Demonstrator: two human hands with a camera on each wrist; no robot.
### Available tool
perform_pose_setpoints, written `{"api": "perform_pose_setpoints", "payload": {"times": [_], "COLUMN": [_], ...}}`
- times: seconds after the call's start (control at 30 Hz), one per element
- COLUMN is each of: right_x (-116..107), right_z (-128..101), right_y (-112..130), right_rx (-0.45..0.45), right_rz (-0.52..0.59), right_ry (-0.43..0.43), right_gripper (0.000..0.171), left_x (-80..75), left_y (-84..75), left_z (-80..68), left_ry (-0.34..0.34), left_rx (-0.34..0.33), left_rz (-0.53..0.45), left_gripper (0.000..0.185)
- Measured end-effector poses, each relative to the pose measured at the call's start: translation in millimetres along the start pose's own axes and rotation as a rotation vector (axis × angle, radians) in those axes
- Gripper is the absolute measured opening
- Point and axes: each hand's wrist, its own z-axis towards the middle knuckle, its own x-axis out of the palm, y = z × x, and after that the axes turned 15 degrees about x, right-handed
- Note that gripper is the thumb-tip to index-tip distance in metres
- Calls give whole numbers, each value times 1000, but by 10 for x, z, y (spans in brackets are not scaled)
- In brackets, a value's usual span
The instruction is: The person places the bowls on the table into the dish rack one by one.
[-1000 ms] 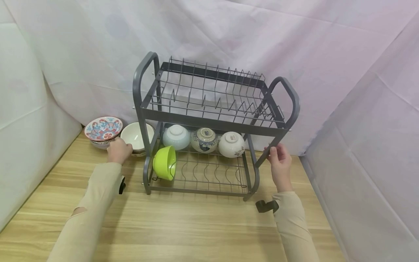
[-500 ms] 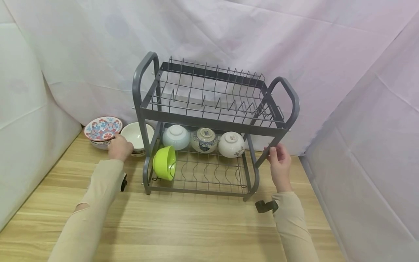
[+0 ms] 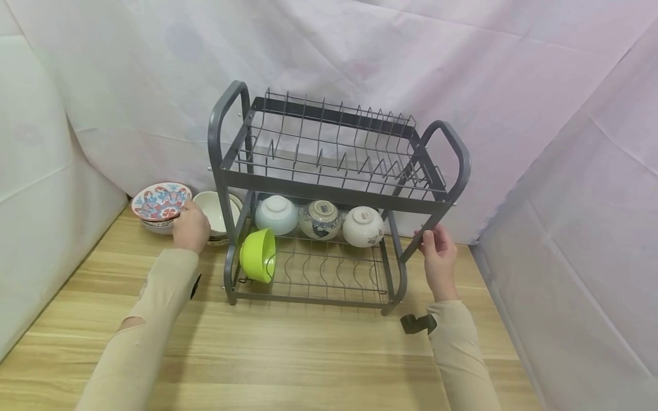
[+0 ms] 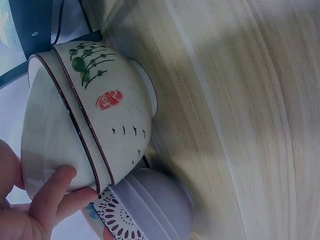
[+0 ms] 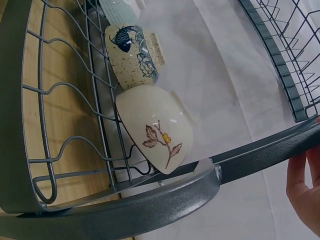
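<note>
My left hand (image 3: pixel 191 228) is at the near-left rim of the upper white bowl (image 3: pixel 209 206) in a nested stack. In the left wrist view its fingers (image 4: pixel 52 192) pinch that dark-edged rim; a bowl with green and red painting (image 4: pixel 117 105) sits beneath. Beside them stands a stack topped by a red-and-blue patterned bowl (image 3: pixel 161 201). My right hand (image 3: pixel 440 257) holds the right upright of the grey two-tier dish rack (image 3: pixel 329 191). On its lower tier are a lime-green bowl (image 3: pixel 255 257) on its side and upside-down pale blue (image 3: pixel 276 216), blue-patterned (image 3: pixel 321 220) and white floral (image 3: pixel 364 227) bowls.
The rack's upper tier (image 3: pixel 334 142) has rows of upright wire dividers. A wood-grain table (image 3: pixel 308 354) lies beneath everything. Pale cloth (image 3: pixel 514 85) hangs behind and along both sides.
My left hand has shifted slightly up and right. The upper white bowl has moved a little against the one below, whose rim now shows at the right. My right hand stays on the rack.
</note>
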Motion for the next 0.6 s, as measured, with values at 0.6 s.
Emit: {"api": "perform_pose_setpoints", "payload": {"times": [0.6], "right_x": [-25], "right_z": [12], "right_y": [-20], "right_rx": [9], "right_rz": [-16], "right_ry": [6], "right_gripper": [16], "left_x": [-209], "left_y": [8], "left_z": [37], "left_ry": [-55], "left_rx": [37], "left_rz": [66], "left_gripper": [27]}}
